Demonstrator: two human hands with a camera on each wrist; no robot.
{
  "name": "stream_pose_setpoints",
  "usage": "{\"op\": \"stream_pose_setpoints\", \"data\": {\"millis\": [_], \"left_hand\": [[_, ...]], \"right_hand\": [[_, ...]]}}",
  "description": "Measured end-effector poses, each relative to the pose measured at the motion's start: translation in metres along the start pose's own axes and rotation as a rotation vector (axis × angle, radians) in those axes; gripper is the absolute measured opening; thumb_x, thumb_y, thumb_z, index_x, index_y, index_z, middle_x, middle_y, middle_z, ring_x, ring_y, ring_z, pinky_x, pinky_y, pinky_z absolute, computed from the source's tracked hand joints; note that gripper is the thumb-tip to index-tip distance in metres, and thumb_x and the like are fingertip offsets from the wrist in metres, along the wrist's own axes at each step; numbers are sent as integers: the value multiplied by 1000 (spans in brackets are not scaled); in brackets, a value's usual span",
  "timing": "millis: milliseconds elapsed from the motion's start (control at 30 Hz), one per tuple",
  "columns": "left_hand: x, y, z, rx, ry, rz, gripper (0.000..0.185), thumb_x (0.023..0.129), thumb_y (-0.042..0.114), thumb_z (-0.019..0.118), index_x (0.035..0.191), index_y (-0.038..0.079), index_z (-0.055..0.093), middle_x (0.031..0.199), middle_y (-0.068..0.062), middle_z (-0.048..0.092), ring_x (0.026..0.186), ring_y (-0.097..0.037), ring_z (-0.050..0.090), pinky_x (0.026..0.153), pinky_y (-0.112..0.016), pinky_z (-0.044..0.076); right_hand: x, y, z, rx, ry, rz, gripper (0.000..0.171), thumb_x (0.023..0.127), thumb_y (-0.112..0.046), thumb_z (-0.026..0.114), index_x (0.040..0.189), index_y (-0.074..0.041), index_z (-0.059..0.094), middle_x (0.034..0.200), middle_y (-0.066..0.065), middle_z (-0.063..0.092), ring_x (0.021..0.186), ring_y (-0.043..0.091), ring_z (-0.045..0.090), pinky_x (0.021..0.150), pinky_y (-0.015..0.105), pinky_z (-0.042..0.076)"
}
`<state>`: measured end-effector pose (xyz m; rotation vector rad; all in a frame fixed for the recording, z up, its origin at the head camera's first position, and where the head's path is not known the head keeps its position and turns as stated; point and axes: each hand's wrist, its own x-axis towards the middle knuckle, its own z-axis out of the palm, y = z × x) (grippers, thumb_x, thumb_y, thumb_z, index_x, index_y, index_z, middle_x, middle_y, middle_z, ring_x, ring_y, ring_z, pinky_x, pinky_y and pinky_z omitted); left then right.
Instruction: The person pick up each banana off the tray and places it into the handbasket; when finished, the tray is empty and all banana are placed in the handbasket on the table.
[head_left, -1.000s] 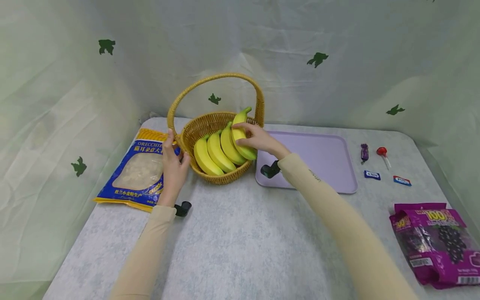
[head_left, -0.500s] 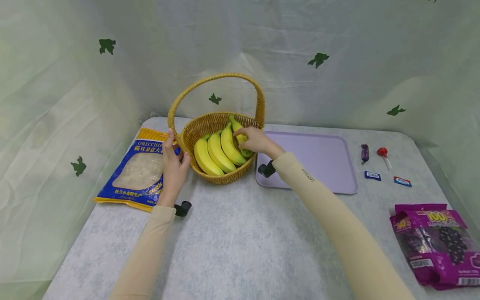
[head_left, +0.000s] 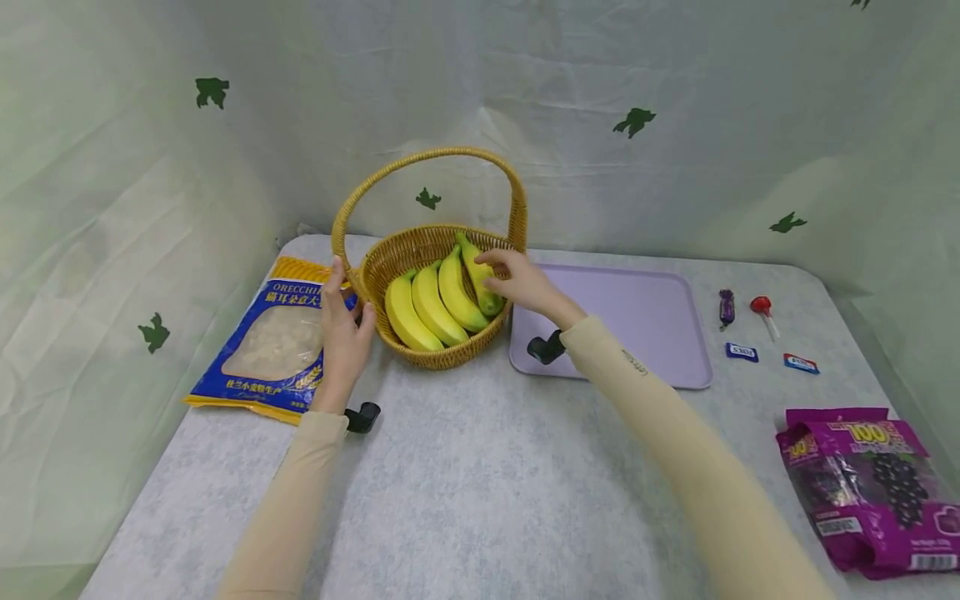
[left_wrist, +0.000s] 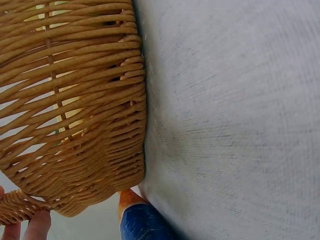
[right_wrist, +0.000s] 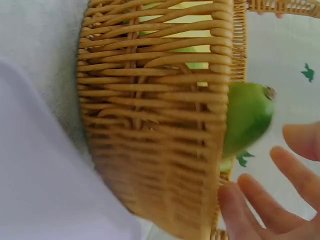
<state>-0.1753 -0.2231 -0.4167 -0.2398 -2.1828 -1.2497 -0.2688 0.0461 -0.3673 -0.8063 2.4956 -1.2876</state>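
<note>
A woven basket (head_left: 442, 359) with a tall arched handle stands at the back of the table, with several yellow bananas (head_left: 430, 304) side by side in it. My left hand (head_left: 347, 342) holds the basket at the left foot of its handle; its fingertips show on both sides of the wicker in the left wrist view. Over the basket's right rim, my right hand (head_left: 527, 285) has its fingers spread beside the rightmost banana (head_left: 470, 257). The right wrist view shows this banana's green end (right_wrist: 247, 117) above the rim, with the fingers apart from it.
A blue pasta bag (head_left: 273, 342) lies left of the basket. Right of it is a lilac tray (head_left: 637, 325). Farther right lie a purple wrapped candy (head_left: 727, 308), a red lollipop (head_left: 761, 305), two small wrapped sweets (head_left: 742, 352) and a purple grape candy bag (head_left: 862, 492).
The rightmost banana, held by my right hand a second ago, has been lowered into the basket next to the others and let go. My right fingers have loosened; the left hand stays put.
</note>
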Motion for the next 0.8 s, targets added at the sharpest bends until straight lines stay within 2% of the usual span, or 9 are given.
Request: {"op": "stream_pose_setpoints", "data": {"millis": [100, 267, 433, 667, 800], "left_hand": [[1, 1, 0, -9, -8, 1, 78, 94, -7, 45, 154, 28, 11, 143, -24, 26, 127, -38, 40, 98, -54, 42], [0, 1, -1, -5, -15, 11, 79, 95, -6, 46, 154, 32, 11, 145, -24, 24, 127, -39, 39, 97, -56, 42], [-1, 0, -2, 6, -20, 38, 81, 95, -6, 48, 153, 38, 11, 143, -25, 26, 126, -40, 40, 94, -57, 43], [-2, 2, -8, -8, -69, 15, 77, 97, -5, 47, 153, 31, 8, 147, -23, 19, 131, -38, 34, 100, -56, 39], [-4, 11, -10, 54, -23, 18, 75, 95, -4, 49, 153, 28, 13, 143, -23, 21, 131, -34, 32, 102, -52, 38]], "right_hand": [[-15, 7, -12, 65, 70, -19, 37, 96, -8, 54, 132, 0, 53, 131, 19, 53, 117, 32, 50, 97, 43, 43], [-46, 23, -39, 85, 172, 0, 36, 97, -11, 55, 131, -1, 55, 126, 20, 57, 113, 31, 53, 95, 45, 45], [-79, 41, -65, 61, 238, 36, 37, 97, -13, 54, 133, -1, 54, 127, 19, 57, 113, 33, 53, 93, 48, 45], [-118, 62, -89, -8, 306, 83, 40, 97, -12, 54, 135, 0, 50, 132, 21, 51, 117, 36, 49, 98, 52, 41], [-137, 66, -101, -61, 327, 105, 48, 97, -13, 55, 141, 2, 42, 141, 25, 40, 123, 43, 40, 101, 57, 35]]}}
